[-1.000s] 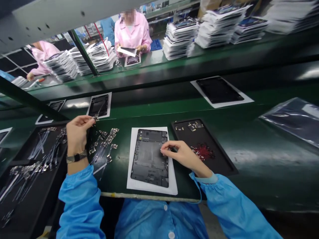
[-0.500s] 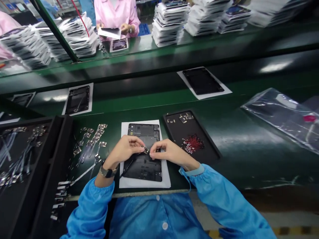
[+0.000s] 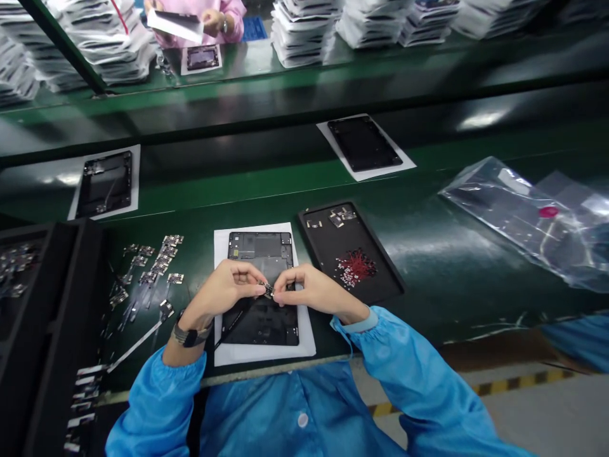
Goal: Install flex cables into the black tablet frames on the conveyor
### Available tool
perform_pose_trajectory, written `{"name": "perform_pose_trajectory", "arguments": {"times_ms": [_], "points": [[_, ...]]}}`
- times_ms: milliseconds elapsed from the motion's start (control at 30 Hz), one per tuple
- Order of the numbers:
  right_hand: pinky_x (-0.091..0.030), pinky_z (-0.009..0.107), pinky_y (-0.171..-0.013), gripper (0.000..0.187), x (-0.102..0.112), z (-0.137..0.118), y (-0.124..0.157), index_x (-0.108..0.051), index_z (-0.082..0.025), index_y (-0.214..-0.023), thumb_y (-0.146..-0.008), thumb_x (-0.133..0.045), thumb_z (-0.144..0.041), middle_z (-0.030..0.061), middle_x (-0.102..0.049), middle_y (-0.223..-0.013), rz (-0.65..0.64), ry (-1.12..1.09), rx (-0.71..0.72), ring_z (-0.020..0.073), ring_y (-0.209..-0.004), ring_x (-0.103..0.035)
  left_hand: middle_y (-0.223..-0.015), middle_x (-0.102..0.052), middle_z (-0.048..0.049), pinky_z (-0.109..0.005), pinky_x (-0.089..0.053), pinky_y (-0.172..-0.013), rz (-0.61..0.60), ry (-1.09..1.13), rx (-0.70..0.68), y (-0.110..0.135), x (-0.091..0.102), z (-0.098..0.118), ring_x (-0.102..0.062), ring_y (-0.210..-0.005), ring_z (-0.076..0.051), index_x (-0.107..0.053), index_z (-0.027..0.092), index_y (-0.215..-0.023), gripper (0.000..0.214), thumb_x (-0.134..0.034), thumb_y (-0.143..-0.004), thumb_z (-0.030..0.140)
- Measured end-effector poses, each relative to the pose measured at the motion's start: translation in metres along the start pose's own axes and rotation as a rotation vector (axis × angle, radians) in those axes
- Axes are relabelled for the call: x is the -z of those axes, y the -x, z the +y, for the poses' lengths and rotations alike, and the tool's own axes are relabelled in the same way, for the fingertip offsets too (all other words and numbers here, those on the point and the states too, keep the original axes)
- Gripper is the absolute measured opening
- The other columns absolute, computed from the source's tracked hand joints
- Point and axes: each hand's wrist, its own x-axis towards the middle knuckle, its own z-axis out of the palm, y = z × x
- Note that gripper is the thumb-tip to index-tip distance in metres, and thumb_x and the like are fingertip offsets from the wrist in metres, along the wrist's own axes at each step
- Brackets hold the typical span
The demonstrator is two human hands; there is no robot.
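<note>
Both hands meet above a dark tablet back frame (image 3: 259, 247) that lies on a white sheet (image 3: 221, 352) at the bench's near edge. My left hand (image 3: 223, 291) and my right hand (image 3: 309, 291) each pinch one small metal flex-cable part (image 3: 268, 291) between their fingertips; its dark ribbon hangs down to the left over the frame. A watch sits on my left wrist. Loose flex-cable parts (image 3: 152, 266) lie in rows to the left of the sheet.
A black tray (image 3: 375, 279) with red bits and a few small pieces sits right of the sheet. Black trays (image 3: 57, 304) stand at left. Two more frames on sheets (image 3: 105, 184) (image 3: 364, 143) lie on the belt. A plastic bag (image 3: 523, 209) is at right. Another person handles a sheet opposite.
My left hand brought a small part from the left pile over the frame, and my right hand joined it in a pinch. The camera tilted down.
</note>
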Motion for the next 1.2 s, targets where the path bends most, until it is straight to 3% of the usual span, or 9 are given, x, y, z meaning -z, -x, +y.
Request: {"name": "perform_pose_trajectory", "arguments": {"times_ms": [567,1200], "points": [[-0.049,0.026,-0.067,0.019,-0.0047,0.0059,-0.0013,-0.068,-0.015,-0.076,-0.077,-0.071,-0.033,0.0038,-0.072,-0.068,0.054,-0.011,-0.024,0.0153,-0.066,-0.065,-0.063,-0.067,-0.0014,-0.024,-0.049,-0.061,0.071,0.021,0.028,0.0031,-0.0052,-0.0034,-0.060,-0.059,-0.012,-0.073,0.015,-0.075,0.014,-0.077,-0.065,0.024],[-0.051,0.028,-0.072,0.014,-0.0045,0.0059,-0.0015,-0.069,-0.016,-0.075,-0.077,-0.072,-0.030,0.0029,-0.074,-0.069,0.042,-0.069,-0.031,0.0154,-0.069,-0.067,-0.059,-0.067,-0.0013,-0.022,-0.045,-0.059,0.021,0.148,0.102,0.0013,-0.0038,-0.0015,-0.060,-0.057,-0.010,-0.071,0.013,-0.070,0.017,-0.082,-0.060,0.021]]}}
